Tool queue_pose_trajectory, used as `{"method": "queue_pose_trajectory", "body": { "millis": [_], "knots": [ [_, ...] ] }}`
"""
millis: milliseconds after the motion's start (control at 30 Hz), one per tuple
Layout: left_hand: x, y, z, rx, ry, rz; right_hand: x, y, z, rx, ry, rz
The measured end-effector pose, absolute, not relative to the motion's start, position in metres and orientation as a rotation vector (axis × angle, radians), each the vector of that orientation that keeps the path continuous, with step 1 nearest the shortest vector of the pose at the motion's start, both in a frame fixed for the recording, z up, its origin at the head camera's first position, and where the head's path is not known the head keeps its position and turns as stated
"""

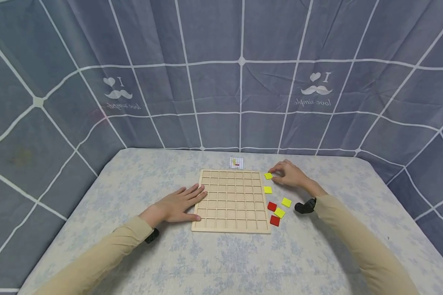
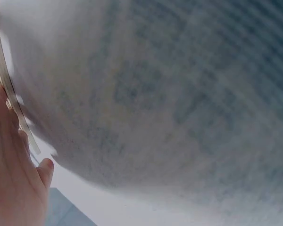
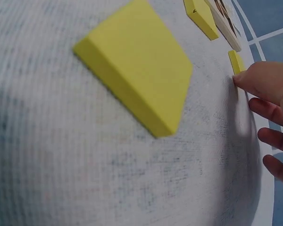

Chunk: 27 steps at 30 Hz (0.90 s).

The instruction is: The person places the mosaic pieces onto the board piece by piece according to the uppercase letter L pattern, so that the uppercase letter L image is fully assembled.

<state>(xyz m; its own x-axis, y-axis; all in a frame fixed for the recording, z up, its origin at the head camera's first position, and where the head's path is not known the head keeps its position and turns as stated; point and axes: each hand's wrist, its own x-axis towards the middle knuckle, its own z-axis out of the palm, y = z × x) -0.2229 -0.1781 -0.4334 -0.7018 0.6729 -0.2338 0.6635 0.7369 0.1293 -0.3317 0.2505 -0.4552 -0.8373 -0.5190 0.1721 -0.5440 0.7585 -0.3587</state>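
Observation:
A wooden grid board (image 1: 231,200) with square cells lies on the table, its cells bare. My left hand (image 1: 179,204) rests flat on its left edge, fingers spread and thumb near the lower left corner. Just off the board's upper right corner, my right hand (image 1: 288,173) pinches a yellow square tile (image 1: 268,175) between thumb and finger. In the right wrist view the thumb is against that yellow tile (image 3: 235,61). A second yellow tile (image 1: 267,189) sits by the board's right edge. The left wrist view shows the left hand (image 2: 14,174) beside the board's edge.
Right of the board lie another yellow tile (image 1: 286,202), a red tile (image 1: 272,206), a yellow tile (image 1: 279,212) touching it, and a lower red tile (image 1: 275,221). A small printed grid card (image 1: 236,163) lies behind the board. A grey-blue curtain (image 1: 214,90) hangs behind the table.

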Motion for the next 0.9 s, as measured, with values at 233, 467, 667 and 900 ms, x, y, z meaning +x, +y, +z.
{"method": "queue_pose_trajectory", "body": {
  "millis": [233,467,667,900],
  "knots": [
    [-0.222,-0.177,-0.434,1.074,2.679,0.060,-0.327,0.250,-0.454,0.748,-2.899,0.581],
    [-0.222,-0.178,-0.435,1.052,2.689,0.019,-0.321,0.246,-0.453,0.624,-2.889,0.595],
    [-0.222,-0.179,-0.436,1.047,2.688,0.007,-0.313,0.230,-0.444,0.619,-2.829,0.657],
    [-0.222,-0.177,-0.435,1.047,2.692,-0.003,-0.309,0.203,-0.442,0.624,-2.835,0.683]
  ]
}}
